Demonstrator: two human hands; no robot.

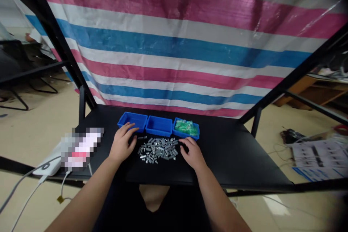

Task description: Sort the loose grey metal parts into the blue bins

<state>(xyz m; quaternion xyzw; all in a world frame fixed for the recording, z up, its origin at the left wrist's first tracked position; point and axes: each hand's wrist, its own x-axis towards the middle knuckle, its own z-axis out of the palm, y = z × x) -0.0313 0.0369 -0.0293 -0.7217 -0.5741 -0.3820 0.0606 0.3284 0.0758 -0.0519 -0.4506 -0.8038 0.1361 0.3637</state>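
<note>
A loose pile of small grey metal fasteners (158,149), looking like screws and short cylindrical pieces, lies on the black table between my hands. To its left, my left hand (123,143) is spread with fingers apart, just in front of the left blue bin (133,115). My right hand (192,151) rests at the pile's right edge, fingers loosely curved and apart, nothing visible in them. The middle blue bin (159,126) stands behind the pile with nothing visible inside. In the right blue bin (198,132) sit green pieces in clear plastic bags (186,127).
On the table's left side are a white power strip (50,159) with cables and a pixelated item (81,148). A striped plastic sheet (168,54) hangs behind the table (231,159). Black frame posts (255,121) slope up at both sides.
</note>
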